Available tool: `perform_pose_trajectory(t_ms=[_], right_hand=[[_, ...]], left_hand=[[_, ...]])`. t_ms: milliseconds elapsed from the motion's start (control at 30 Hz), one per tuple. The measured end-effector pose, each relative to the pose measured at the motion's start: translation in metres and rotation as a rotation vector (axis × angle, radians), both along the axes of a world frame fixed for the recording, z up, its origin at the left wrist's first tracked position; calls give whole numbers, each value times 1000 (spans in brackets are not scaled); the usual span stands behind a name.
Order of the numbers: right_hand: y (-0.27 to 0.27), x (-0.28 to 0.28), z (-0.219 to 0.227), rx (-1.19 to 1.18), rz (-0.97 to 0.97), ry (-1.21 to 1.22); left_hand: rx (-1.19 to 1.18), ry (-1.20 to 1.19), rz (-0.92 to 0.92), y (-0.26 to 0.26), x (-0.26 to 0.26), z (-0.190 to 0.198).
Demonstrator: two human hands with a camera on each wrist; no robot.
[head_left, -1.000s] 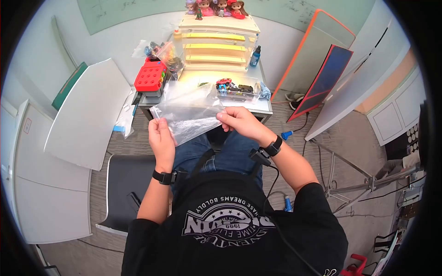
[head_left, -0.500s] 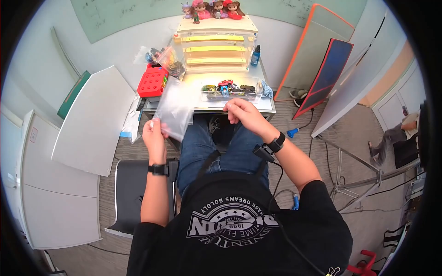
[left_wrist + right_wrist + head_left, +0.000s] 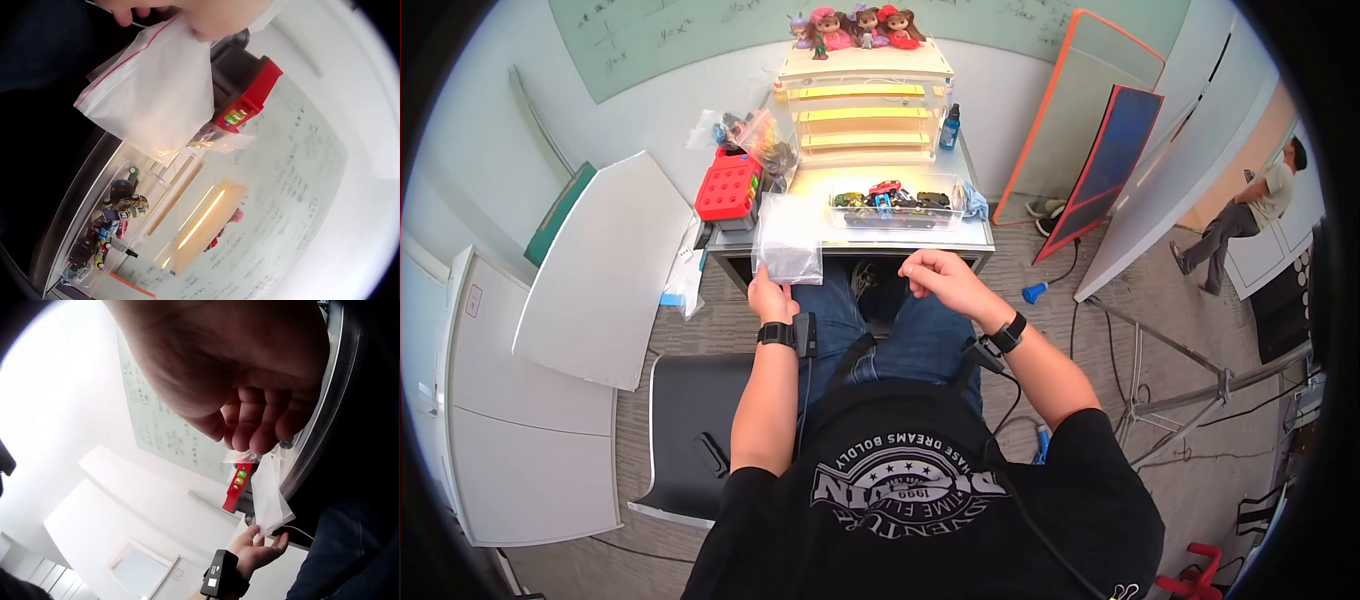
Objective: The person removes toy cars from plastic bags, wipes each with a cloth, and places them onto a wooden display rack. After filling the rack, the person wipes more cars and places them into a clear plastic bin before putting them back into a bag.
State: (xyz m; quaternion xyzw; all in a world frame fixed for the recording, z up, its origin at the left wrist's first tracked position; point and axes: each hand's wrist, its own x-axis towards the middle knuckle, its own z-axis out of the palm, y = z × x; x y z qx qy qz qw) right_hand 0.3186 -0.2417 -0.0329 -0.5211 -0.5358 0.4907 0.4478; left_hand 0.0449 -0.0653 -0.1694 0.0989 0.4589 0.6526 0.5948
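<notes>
My left hand (image 3: 771, 297) pinches a clear zip-lock bag (image 3: 790, 248) at its edge, in front of the table's left side. In the left wrist view the flat bag (image 3: 156, 87) hangs from the fingers, a red zip line along one edge. My right hand (image 3: 945, 280) is in the air by the front edge of the table, its fingers loosely curled and holding nothing. Beyond it a clear plastic box (image 3: 940, 217) holds several toy cars (image 3: 885, 203), with a red one on top.
Left on the table (image 3: 860, 238) stands a red-topped container (image 3: 731, 187) beside filled plastic bags (image 3: 765, 140). A shelf unit (image 3: 863, 75) with dolls (image 3: 868, 28) on top rises behind. A blue bottle (image 3: 949, 128) and a cloth (image 3: 975, 200) lie to the right. A person (image 3: 1245, 215) walks at far right.
My right hand has let go of the bag and drawn back. The left hand first swung left, then came forward and right with the bag, which now hangs flat at the table edge.
</notes>
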Motion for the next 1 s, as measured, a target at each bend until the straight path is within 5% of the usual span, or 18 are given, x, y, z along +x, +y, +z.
perform_pose_trajectory(t_ms=[200,367,533,600,667,733,833,1000], right_hand=[[8,-6,-18,-23,89,31],[12,-14,-21,-36,135,-6],[18,-25,-24,-32,121,15],[20,-27,-25,-27,117,35],[22,-28,-26,-23,116,50],[21,-24,-27,-44,137,65],[17,-14,-32,-43,127,70],[7,1,-33,-72,74,29]], left_hand=[[391,77,-17,-29,-18,40],[643,265,-151,-43,-84,164],[783,249,-123,21,-131,252],[802,-36,-11,56,-142,270],[823,-26,8,125,-163,220],[470,360,168,165,-147,152],[326,580,310,147,-95,100],[172,510,319,113,-63,117]])
